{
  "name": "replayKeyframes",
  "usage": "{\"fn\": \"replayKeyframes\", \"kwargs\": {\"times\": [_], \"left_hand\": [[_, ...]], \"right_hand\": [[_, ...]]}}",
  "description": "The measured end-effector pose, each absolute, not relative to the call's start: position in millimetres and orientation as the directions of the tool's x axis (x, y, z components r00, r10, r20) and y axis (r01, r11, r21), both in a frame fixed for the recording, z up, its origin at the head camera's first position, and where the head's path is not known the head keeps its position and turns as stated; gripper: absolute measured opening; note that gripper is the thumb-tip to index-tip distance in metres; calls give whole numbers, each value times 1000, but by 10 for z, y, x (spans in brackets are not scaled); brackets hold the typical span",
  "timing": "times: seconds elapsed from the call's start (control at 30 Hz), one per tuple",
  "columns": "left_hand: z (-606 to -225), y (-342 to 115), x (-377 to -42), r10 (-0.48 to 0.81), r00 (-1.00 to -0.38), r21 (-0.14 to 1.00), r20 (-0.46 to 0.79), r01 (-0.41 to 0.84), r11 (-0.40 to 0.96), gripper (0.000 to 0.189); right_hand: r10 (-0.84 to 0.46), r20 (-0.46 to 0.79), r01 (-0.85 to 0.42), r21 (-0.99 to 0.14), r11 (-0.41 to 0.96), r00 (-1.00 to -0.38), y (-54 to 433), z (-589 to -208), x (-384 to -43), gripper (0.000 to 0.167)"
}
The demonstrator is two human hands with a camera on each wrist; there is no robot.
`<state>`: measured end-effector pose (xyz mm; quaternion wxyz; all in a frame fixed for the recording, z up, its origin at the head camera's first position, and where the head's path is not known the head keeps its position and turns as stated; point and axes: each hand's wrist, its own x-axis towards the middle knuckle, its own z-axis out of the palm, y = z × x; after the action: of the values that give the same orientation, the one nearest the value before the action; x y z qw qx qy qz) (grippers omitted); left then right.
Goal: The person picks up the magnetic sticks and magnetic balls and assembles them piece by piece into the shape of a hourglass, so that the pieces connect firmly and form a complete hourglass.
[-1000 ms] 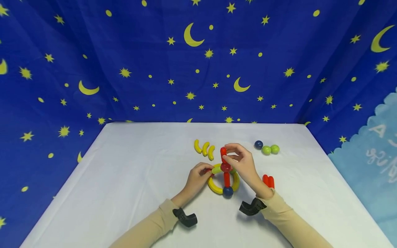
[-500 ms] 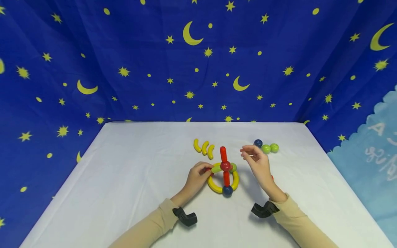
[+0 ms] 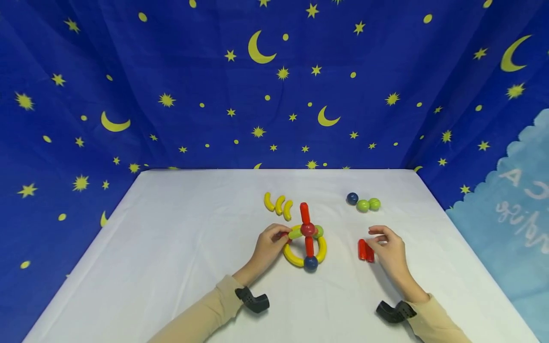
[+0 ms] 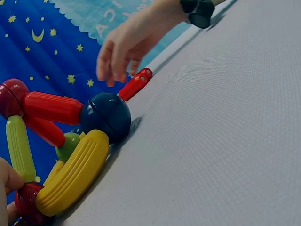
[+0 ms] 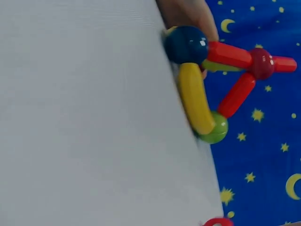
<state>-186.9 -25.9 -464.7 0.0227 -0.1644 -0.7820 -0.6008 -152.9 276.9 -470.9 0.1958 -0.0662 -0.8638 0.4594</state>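
A construction of magnetic rods and balls stands in the middle of the table. Its base is a ring of curved yellow rods (image 3: 294,256) with a dark blue ball (image 3: 310,263) at the front. Straight rods slope up to a red ball (image 3: 308,229), and a red rod (image 3: 305,213) points upward from it. My left hand (image 3: 267,248) pinches the red corner ball (image 4: 29,203) at the base's left, partly hidden by the fingers. Loosely bent, my right hand (image 3: 389,250) hovers beside two loose red rods (image 3: 362,249), holding nothing.
Several curved yellow rods (image 3: 279,205) lie behind the construction on the white table (image 3: 193,228). At the back right are a dark blue ball (image 3: 352,198) and two green balls (image 3: 362,206). A blue starry cloth (image 3: 214,85) hangs behind the table.
My right hand has let go of the upright red rod, which stays on the top red ball. It has moved right, to the loose red rods. My left hand keeps its hold.
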Motion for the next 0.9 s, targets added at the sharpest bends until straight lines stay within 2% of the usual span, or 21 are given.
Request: {"fn": "replayKeyframes", "kwargs": {"times": [0.4, 0.53, 0.67, 0.9], "left_hand": [[-4660, -268, -1882, 254, -944, 939, 213, 269, 214, 17], [-4840, -258, -1973, 239, -946, 938, 220, 272, 216, 17], [-4995, -250, -2050, 218, -949, 936, 227, 274, 219, 16], [-5027, -253, -2059, 227, -945, 935, 234, 282, 213, 16]], "right_hand": [[285, 199, 56, -722, 689, -938, 2815, -4715, -1444, 32], [311, 194, 66, -746, 662, -931, 2791, -4659, -1508, 32], [310, 214, 6, -815, 579, -926, 2690, -4533, -1590, 34], [235, 291, -186, -904, 384, -927, 2275, -4220, -1702, 37]]}}
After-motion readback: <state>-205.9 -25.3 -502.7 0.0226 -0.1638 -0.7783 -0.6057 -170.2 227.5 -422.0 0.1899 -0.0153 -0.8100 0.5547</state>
